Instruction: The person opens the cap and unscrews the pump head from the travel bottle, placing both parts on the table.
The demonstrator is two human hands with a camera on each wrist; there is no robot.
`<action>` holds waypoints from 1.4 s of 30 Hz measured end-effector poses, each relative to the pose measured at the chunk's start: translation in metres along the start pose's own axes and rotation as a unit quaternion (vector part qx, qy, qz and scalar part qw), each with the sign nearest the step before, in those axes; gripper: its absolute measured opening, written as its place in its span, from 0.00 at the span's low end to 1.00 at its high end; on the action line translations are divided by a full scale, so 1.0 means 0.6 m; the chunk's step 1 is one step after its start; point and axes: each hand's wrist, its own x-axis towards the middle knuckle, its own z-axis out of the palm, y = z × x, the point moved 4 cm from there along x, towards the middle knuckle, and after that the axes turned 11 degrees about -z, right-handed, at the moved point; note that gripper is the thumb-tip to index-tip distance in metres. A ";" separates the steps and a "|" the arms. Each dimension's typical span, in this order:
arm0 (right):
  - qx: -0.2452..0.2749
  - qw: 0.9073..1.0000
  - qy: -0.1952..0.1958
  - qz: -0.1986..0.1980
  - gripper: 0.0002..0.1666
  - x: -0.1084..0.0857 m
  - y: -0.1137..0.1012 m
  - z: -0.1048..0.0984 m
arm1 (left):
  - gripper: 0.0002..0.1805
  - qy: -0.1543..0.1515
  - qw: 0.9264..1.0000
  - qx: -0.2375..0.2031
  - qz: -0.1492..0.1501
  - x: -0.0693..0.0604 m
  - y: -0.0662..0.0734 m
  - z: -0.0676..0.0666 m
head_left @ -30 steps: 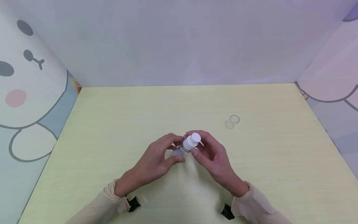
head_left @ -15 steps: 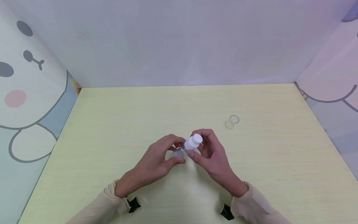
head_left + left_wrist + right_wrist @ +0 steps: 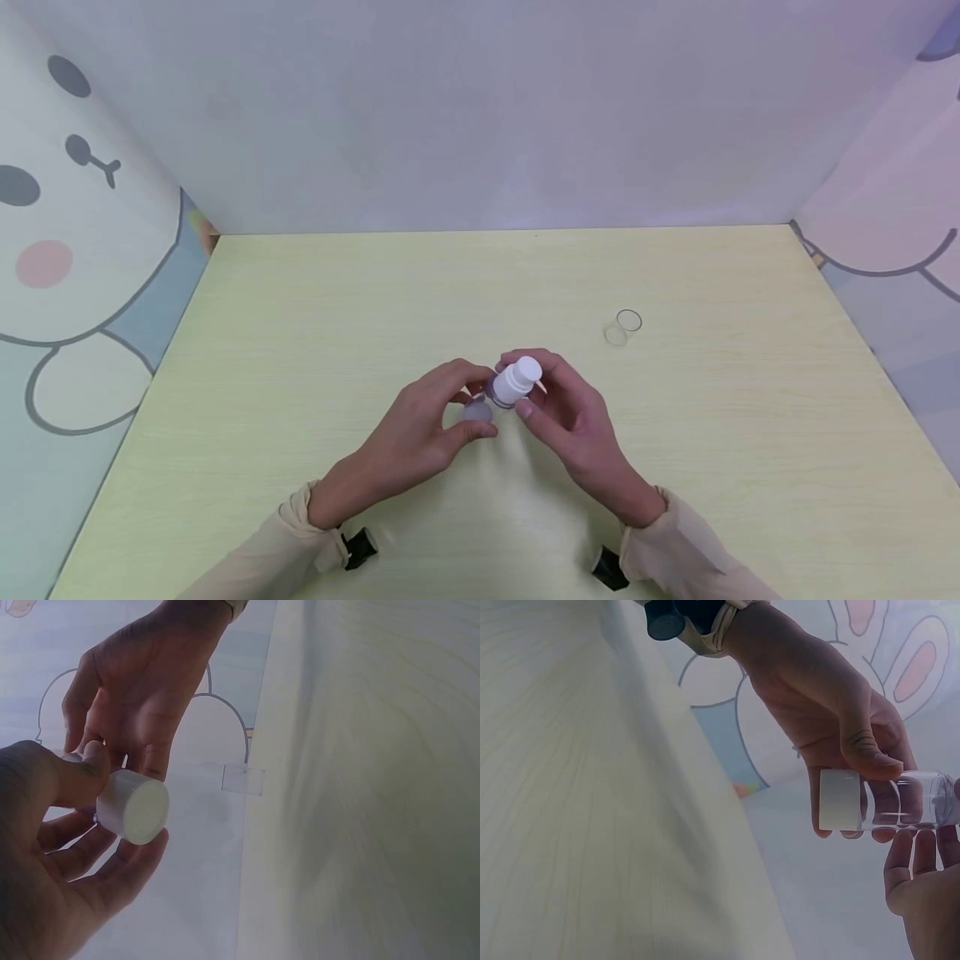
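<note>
Counter [image 3: 337, 308] below, my left hand [image 3: 412, 425] grips a bottle [image 3: 892, 814], likely slick, best held mid-body; my right hand [image 3: 576, 421] pinches a white top [image 3: 516, 382].

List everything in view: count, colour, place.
Table: one, pale yellow, centre
Bottle: one, clear with white end, above the table
White top: one, white, at the bottle, attachment unclear
Clear cylinder: one, colourless, table's right half
Back wall: one, pale lavender, behind the table
Cartoon panels: two, pastel, either side
Wrist devices: two, black, lower edge
Sleeves: two, beige, lower edge
Left hand: one, bare, holding the bottle
Right hand: one, bare, holding the white top
</note>
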 end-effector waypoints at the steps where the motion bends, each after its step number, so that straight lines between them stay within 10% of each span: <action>1: 0.001 1.000 -0.002 0.000 0.26 0.000 0.000 0.000 | 0.28 0.000 1.000 0.000 0.000 0.000 0.000 0.000; 42: 0.010 0.999 0.033 0.021 0.29 0.009 0.007 -0.004 | 0.24 0.019 0.999 0.032 -0.002 0.001 0.002 -0.004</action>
